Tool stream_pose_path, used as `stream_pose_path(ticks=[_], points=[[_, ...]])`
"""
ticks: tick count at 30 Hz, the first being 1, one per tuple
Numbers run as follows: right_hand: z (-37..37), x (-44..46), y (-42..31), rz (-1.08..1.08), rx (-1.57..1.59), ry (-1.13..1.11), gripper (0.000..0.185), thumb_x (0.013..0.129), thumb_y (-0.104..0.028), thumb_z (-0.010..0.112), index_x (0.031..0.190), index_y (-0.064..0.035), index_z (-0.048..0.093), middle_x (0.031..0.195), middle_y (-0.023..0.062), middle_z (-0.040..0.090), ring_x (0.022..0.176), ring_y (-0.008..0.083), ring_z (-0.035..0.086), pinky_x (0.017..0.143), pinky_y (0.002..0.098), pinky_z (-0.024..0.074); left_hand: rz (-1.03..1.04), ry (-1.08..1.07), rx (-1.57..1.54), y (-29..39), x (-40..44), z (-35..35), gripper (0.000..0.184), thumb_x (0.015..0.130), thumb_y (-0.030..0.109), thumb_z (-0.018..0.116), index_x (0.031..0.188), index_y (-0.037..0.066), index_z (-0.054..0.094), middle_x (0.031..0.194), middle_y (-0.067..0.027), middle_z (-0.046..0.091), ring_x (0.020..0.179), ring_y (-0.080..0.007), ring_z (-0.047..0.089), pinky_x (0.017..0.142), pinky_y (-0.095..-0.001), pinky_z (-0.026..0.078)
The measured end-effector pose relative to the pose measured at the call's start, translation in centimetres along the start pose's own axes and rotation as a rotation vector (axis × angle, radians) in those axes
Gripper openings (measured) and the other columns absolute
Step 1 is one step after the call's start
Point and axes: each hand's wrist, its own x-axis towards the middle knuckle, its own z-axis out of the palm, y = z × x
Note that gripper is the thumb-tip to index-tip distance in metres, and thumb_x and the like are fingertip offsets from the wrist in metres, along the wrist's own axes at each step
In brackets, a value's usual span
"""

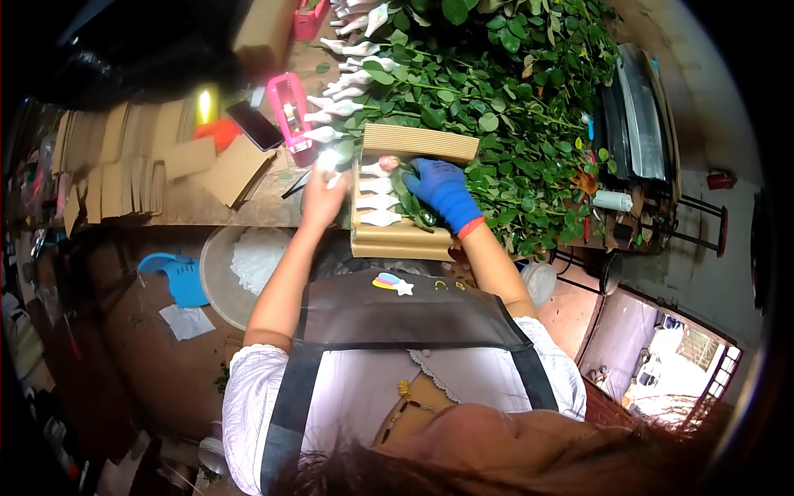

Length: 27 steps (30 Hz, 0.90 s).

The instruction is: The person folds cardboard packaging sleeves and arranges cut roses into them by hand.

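My right hand (pixel 442 190), in a blue glove, is closed round the stem of a rose (pixel 388 164) just behind its pinkish, uncovered bud. Under that hand, several roses in white sleeves (pixel 379 201) lie side by side on a corrugated cardboard wrap (pixel 397 241). The wrap's far flap (pixel 422 143) stands up behind them. Bare and left of the cardboard, my left hand (pixel 322 198) has its fingers pinched at a whitish, glare-washed spot; what they hold is unclear.
Beyond the wrap lies a large heap of leafy rose stems (pixel 496 99), white-sleeved heads to the left. A pink stapler (pixel 289 112), a phone (pixel 255 126) and stacked cardboard pieces (pixel 132 186) are on the table (pixel 269 211). Below its edge sits a tub (pixel 219 285) of white material.
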Motion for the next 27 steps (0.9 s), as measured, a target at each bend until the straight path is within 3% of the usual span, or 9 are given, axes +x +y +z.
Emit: stream_pose_path(ticks=[1,3,9,15,18,21,23,25,27], points=[[0.2,0.1,-0.3,0.007,-0.022,0.020,0.035,0.090,-0.045,0.063,0.102,-0.0134,0.072,0.096,0.0147,0.073,0.091,0.0326,0.071,0.080,0.0469,0.0542,0.214,0.061,0.190,-0.2,0.5,1.2,0.026,0.095,0.027,0.071,0.092,0.005,0.057,0.070,-0.0043,0.056,0.066,-0.0156,0.057,0.065,-0.0299,0.048],[0.7,0.2,-0.3,0.030,-0.074,0.059,0.033,0.090,-0.044,0.063,0.101,-0.0140,0.073,0.096,0.0140,0.073,0.091,0.0325,0.071,0.080,0.0465,0.0544,0.080,-0.072,0.282,-0.9,1.4,3.0,0.029,0.097,0.030,0.069,0.090,0.004,0.059,0.068,-0.0061,0.058,0.063,-0.0164,0.055,0.064,-0.0313,0.048],[2.3,0.5,0.3,-0.012,-0.125,0.165,0.036,0.090,-0.051,0.060,0.097,-0.0178,0.074,0.090,0.0121,0.073,0.084,0.0319,0.071,0.077,0.0459,0.0551,0.156,-0.030,0.113,-1.4,0.3,3.6,0.026,0.101,0.026,0.063,0.089,0.003,0.060,0.067,-0.0061,0.058,0.066,-0.0097,0.050,0.062,-0.0308,0.046],[2.7,0.5,0.5,-0.005,-0.064,0.145,0.044,0.091,-0.057,0.057,0.095,-0.0157,0.073,0.087,0.0134,0.072,0.082,0.0335,0.070,0.075,0.0467,0.0541,-0.081,0.012,-0.273,-0.1,-0.3,4.4,0.030,0.104,0.025,0.060,0.083,0.004,0.059,0.073,0.0064,0.053,0.069,-0.0049,0.044,0.062,-0.0247,0.040],[1.1,-0.5,0.6,-0.026,0.091,0.108,0.033,0.089,-0.047,0.065,0.095,-0.0141,0.071,0.086,0.0123,0.073,0.084,0.0310,0.071,0.075,0.0459,0.0533,-0.106,-0.084,-0.229,2.3,-0.3,3.3,0.030,0.104,0.025,0.059,0.081,0.005,0.058,0.072,0.0062,0.051,0.069,-0.0048,0.042,0.062,-0.0244,0.038],[0.9,-0.4,-0.1,0.042,-0.033,0.036,0.038,0.088,-0.050,0.067,0.100,-0.0138,0.071,0.090,0.0124,0.073,0.087,0.0300,0.071,0.075,0.0449,0.0531,-0.123,-0.110,-0.291,3.6,-0.6,2.9,0.032,0.103,0.027,0.060,0.081,0.004,0.058,0.071,0.0056,0.051,0.069,-0.0055,0.041,0.061,-0.0260,0.038],[1.5,-0.1,0.1,0.041,-0.028,0.074,0.046,0.087,-0.056,0.065,0.103,-0.0139,0.070,0.092,0.0129,0.073,0.088,0.0310,0.071,0.076,0.0451,0.0528,0.011,-0.010,-0.152,1.2,-0.4,3.1,0.032,0.104,0.027,0.057,0.080,0.006,0.056,0.068,0.0050,0.049,0.062,-0.0061,0.042,0.056,-0.0270,0.037],[3.0,0.1,0.9,0.026,-0.042,0.117,0.056,0.087,-0.067,0.060,0.103,-0.0144,0.070,0.092,0.0146,0.073,0.086,0.0345,0.071,0.076,0.0475,0.0527,-0.137,0.248,-0.352,-1.5,-0.4,2.9,0.029,0.104,0.026,0.056,0.082,0.008,0.056,0.065,0.0051,0.048,0.054,-0.0056,0.042,0.048,-0.0253,0.034],[1.9,-0.3,0.5,0.043,0.047,0.071,0.050,0.087,-0.060,0.063,0.106,-0.0140,0.071,0.095,0.0142,0.073,0.089,0.0349,0.070,0.079,0.0484,0.0526,-0.141,0.274,-0.478,-1.2,0.2,-0.7,0.023,0.102,0.019,0.057,0.083,0.008,0.058,0.077,0.0014,0.059,0.059,-0.0082,0.050,0.053,-0.0265,0.040]])
